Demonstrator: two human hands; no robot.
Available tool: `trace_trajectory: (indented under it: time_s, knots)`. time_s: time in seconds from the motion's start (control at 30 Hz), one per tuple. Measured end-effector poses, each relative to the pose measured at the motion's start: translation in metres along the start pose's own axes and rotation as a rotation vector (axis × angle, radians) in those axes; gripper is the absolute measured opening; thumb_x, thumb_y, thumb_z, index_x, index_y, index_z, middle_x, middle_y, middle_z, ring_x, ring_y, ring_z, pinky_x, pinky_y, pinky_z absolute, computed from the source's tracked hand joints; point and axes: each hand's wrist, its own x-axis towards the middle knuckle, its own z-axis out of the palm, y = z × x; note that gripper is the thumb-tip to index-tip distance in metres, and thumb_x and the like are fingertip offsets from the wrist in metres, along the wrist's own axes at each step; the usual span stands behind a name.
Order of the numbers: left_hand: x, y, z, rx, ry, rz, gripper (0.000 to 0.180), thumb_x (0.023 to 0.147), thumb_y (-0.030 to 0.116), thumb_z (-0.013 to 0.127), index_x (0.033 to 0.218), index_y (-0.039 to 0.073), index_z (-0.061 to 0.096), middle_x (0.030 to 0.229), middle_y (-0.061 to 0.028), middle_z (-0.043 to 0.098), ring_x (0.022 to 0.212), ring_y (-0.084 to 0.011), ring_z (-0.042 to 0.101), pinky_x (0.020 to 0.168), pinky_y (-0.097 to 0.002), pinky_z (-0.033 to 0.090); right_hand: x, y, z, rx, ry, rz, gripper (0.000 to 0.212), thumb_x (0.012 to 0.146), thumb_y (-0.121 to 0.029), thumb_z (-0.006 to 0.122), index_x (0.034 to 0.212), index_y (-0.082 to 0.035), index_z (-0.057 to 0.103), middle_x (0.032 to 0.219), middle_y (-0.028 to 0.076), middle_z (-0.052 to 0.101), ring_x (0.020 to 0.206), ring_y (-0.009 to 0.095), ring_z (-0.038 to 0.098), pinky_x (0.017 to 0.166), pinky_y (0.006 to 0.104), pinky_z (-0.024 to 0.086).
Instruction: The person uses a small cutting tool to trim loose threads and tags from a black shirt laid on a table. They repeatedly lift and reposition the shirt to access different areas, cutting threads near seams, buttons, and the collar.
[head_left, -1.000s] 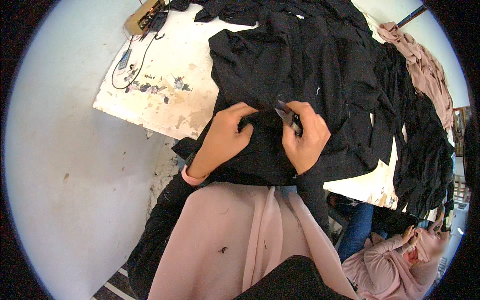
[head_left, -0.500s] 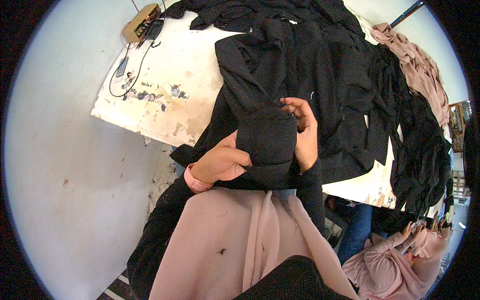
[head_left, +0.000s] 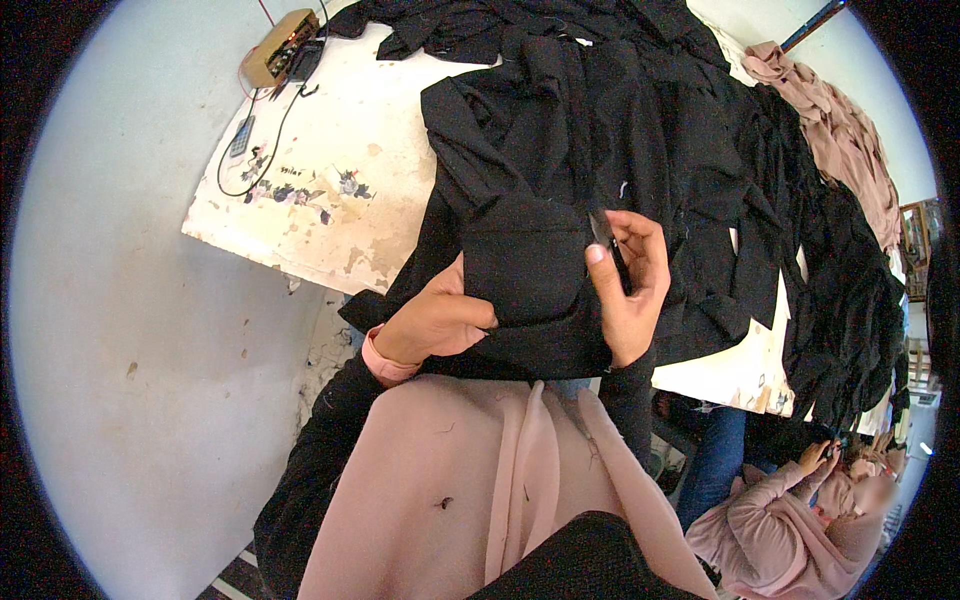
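Note:
My left hand (head_left: 435, 318) is closed on the near left edge of a black garment (head_left: 525, 270), thumb lying across the cloth. A section with stitched seams is stretched between my hands. At its right side, my right hand (head_left: 635, 285) is closed around thread snips (head_left: 600, 228) with a dark blade and a black handle. The blade points up and away over the cloth. My right thumb presses the near side of the snips, and the other fingers curl behind. The rest of the garment spreads over the table in front of me.
The worn white table (head_left: 320, 225) has a corner at the left. A gold-coloured box (head_left: 282, 50) with cables and a grey remote (head_left: 241, 137) lie on it. Black garments (head_left: 840, 270) and a pinkish cloth heap (head_left: 825, 130) fill the right. A co-worker (head_left: 780, 525) sits at lower right.
My right hand has shifted right, off the cloth's edge, and turned so the snips now show. My left hand keeps its hold, moving slightly left. The co-worker's hands have moved.

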Motion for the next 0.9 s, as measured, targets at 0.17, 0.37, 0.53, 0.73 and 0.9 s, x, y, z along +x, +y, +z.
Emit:
trace_trajectory:
  time_s: [0.17, 0.37, 0.53, 0.73, 0.9]
  knots:
    - [0.002, -0.003, -0.003, 0.183, 0.008, 0.042, 0.095, 0.067, -0.021, 0.045, 0.156, 0.008, 0.026, 0.152, -0.0166, 0.043, 0.141, -0.0314, 0.043, 0.117, -0.0475, 0.034, -0.003, -0.014, 0.004, -0.513, 0.082, -0.399, 0.027, 0.080, -0.012, 0.079, 0.103, -0.004, 0.067, 0.089, 0.008, 0.072, 0.067, 0.019, 0.065, 0.061, 0.0286, 0.047]
    - [-0.001, -0.010, -0.014, 0.163, 0.088, -0.008, 0.094, 0.068, -0.021, 0.045, 0.155, 0.009, 0.026, 0.151, -0.0133, 0.044, 0.139, -0.0292, 0.045, 0.116, -0.0459, 0.035, -0.003, -0.029, 0.007, -0.693, 0.017, -0.537, 0.023, 0.077, -0.013, 0.081, 0.096, -0.007, 0.070, 0.082, 0.003, 0.072, 0.057, 0.016, 0.063, 0.052, 0.0298, 0.038]
    - [-0.003, -0.009, -0.010, 0.222, 0.054, 0.058, 0.081, 0.069, -0.018, 0.050, 0.146, 0.007, 0.045, 0.139, -0.0130, 0.058, 0.130, -0.0266, 0.054, 0.116, -0.0460, 0.036, -0.006, -0.026, 0.008, -0.816, 0.015, -0.543, 0.021, 0.077, -0.010, 0.080, 0.095, -0.003, 0.071, 0.084, 0.008, 0.072, 0.059, 0.019, 0.061, 0.056, 0.0297, 0.039]
    - [0.012, 0.089, -0.019, -0.071, -0.396, 0.888, 0.054, 0.097, 0.049, 0.042, 0.130, 0.007, 0.053, 0.122, -0.0115, 0.061, 0.118, -0.0231, 0.054, 0.114, -0.0462, 0.028, -0.005, -0.011, -0.013, -0.584, 0.332, -0.457, 0.028, 0.086, -0.011, 0.075, 0.110, -0.002, 0.065, 0.100, 0.012, 0.070, 0.083, 0.024, 0.067, 0.065, 0.0318, 0.046]
    - [0.024, 0.021, -0.035, 1.738, 0.332, 0.537, 0.083, 0.098, 0.045, 0.056, 0.160, 0.009, 0.015, 0.165, -0.0233, 0.010, 0.153, -0.0386, 0.009, 0.117, -0.0655, 0.004, -0.003, 0.001, -0.027, -0.272, 0.322, -0.038, 0.023, 0.090, -0.014, 0.075, 0.107, -0.005, 0.061, 0.087, -0.001, 0.058, 0.071, 0.005, 0.049, 0.060, 0.0203, 0.038]
